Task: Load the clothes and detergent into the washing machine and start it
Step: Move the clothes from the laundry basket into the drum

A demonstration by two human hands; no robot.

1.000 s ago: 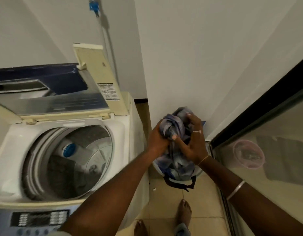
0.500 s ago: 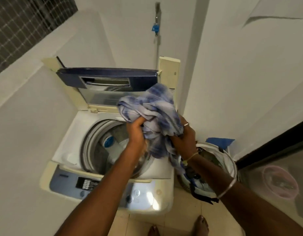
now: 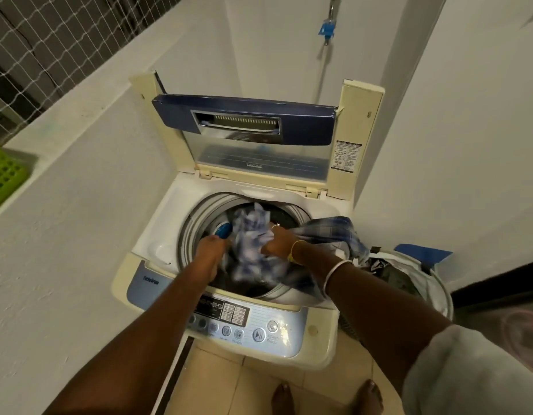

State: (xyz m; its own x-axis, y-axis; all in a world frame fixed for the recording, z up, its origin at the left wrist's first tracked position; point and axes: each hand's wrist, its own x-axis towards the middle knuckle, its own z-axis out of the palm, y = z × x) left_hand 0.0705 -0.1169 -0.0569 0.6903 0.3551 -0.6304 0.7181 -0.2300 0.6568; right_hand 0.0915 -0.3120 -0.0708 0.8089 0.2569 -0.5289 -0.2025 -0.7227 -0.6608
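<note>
A cream top-loading washing machine (image 3: 166, 226) stands with its blue-trimmed lid (image 3: 244, 118) raised. Both my hands reach into the drum (image 3: 196, 226) with a bunched blue and white cloth (image 3: 250, 247), which is blurred. My left hand (image 3: 212, 250) grips the cloth's left side, fingers down inside the drum. On the right side my right hand (image 3: 275, 245) grips the cloth with curled fingers. A plaid part of the cloth (image 3: 334, 232) trails over the drum's right rim. No detergent is in view.
The control panel (image 3: 259, 324) runs along the machine's front. A white laundry basket (image 3: 438, 286) with more clothes stands to the right of the machine. White walls close in on the left and behind. A green crate (image 3: 2, 175) sits on the left ledge. My bare feet (image 3: 284, 396) are on the tiled floor.
Both hands lifted the cloth out of the basket, carried it left over the machine and lowered it into the drum. The view turned left toward the machine.
</note>
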